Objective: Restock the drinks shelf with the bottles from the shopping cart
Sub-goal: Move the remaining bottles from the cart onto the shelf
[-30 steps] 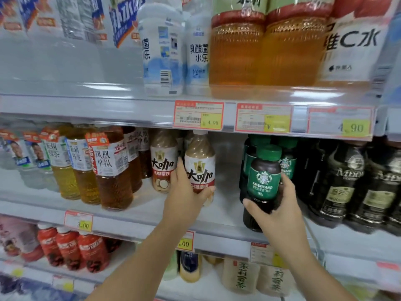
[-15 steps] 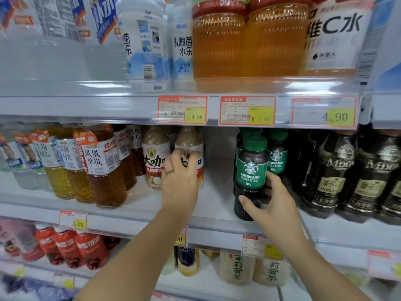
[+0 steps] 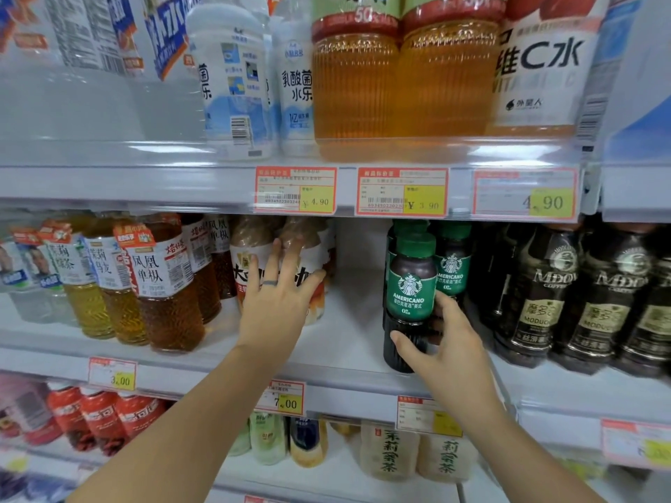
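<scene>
- Left end of the middle shelf (image 3: 356, 332): tea bottles (image 3: 167, 285) with amber contents stand upright in rows that reach the front edge.
- Just right of them, toward the shelf's centre: two milk-coffee bottles (image 3: 250, 259) stand upright side by side, set back from the front edge.
- Left hand (image 3: 276, 310): extended over the front edge, with fingers (image 3: 292, 261) straight and spread. They lie flat against the labels of both milk-coffee bottles, and the thumb reaches out to the right-hand one. One finger wears a ring (image 3: 269, 283). The hand presses and does not grip.
- A bare strip of shelf lies between the milk-coffee bottles and the next group.
- Right of centre: the Americano bottle (image 3: 410, 295), with green cap, green label and dark contents, stands upright at the front edge. It heads a row of matching bottles (image 3: 452, 266) behind it.
- Right hand (image 3: 450, 353): grips the Americano bottle low down. The thumb presses its lower left side and the fingers (image 3: 441, 303) curl round its right side and back. Whether the base bears fully on the shelf cannot be determined.
- Right end of the shelf: dark Modou coffee bottles (image 3: 544, 295) stand upright, near the right hand but apart from it.
- Front rail of the shelf above: three price tags (image 3: 296, 190) hang in a row.
</scene>
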A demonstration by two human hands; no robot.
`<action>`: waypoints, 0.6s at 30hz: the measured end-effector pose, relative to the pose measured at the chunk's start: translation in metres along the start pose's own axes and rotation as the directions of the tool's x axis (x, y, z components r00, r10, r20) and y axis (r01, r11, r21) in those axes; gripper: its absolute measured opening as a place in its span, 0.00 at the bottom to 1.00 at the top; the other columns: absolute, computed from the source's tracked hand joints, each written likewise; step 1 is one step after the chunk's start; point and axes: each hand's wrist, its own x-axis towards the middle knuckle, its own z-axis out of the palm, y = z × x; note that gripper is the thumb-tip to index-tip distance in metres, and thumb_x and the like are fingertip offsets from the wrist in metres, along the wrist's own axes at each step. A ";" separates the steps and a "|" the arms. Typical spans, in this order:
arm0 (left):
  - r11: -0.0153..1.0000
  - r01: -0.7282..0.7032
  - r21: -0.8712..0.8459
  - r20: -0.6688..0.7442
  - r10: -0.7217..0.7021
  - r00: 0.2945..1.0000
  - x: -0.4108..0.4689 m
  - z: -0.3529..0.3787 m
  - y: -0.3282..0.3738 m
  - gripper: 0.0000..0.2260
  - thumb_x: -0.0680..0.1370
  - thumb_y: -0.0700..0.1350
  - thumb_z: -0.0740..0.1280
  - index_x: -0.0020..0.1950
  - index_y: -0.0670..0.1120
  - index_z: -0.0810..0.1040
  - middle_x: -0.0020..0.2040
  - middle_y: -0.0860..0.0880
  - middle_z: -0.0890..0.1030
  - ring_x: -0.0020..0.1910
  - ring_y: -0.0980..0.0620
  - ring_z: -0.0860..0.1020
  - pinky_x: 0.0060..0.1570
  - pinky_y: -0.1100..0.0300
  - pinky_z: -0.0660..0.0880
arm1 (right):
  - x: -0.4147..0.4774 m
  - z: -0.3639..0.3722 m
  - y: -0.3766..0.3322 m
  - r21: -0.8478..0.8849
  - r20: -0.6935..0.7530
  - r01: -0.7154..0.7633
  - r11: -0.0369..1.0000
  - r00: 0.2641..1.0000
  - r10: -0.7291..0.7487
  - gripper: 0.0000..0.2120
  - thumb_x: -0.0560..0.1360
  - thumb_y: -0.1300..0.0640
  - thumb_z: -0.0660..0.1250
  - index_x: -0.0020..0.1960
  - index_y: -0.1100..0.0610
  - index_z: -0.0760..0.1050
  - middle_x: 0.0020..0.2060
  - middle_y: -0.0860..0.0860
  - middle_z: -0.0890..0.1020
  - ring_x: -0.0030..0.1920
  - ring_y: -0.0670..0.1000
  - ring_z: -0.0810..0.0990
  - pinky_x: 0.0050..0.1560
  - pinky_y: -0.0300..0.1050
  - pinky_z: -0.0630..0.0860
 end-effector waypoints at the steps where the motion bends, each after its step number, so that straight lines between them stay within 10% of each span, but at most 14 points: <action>1: 1.000 -0.003 0.000 0.007 0.003 1.000 0.000 0.001 0.000 0.20 0.65 0.42 0.76 0.55 0.49 0.78 0.66 0.34 0.72 0.65 0.32 0.70 0.60 0.34 0.67 | 0.000 0.000 0.000 -0.002 0.000 0.000 1.000 1.000 0.000 0.30 0.67 0.54 0.74 0.66 0.49 0.67 0.57 0.45 0.77 0.57 0.46 0.76 0.55 0.40 0.72; 13: 0.941 -0.045 -0.334 -0.116 0.006 0.993 -0.052 -0.046 0.005 0.20 0.67 0.42 0.74 0.57 0.50 0.74 0.68 0.38 0.71 0.63 0.38 0.74 0.64 0.37 0.66 | -0.008 0.000 -0.010 -0.143 -0.030 -0.056 0.988 0.998 0.053 0.35 0.70 0.51 0.72 0.73 0.52 0.61 0.62 0.49 0.76 0.63 0.51 0.73 0.60 0.45 0.72; 18: 0.867 -0.055 -0.495 -0.187 -0.044 0.981 -0.118 -0.055 -0.027 0.11 0.76 0.44 0.61 0.57 0.48 0.77 0.66 0.42 0.71 0.58 0.43 0.76 0.66 0.42 0.65 | -0.051 0.025 -0.048 -0.250 -0.162 0.249 0.936 0.942 -0.294 0.23 0.73 0.48 0.64 0.65 0.55 0.69 0.59 0.51 0.75 0.61 0.49 0.70 0.62 0.42 0.65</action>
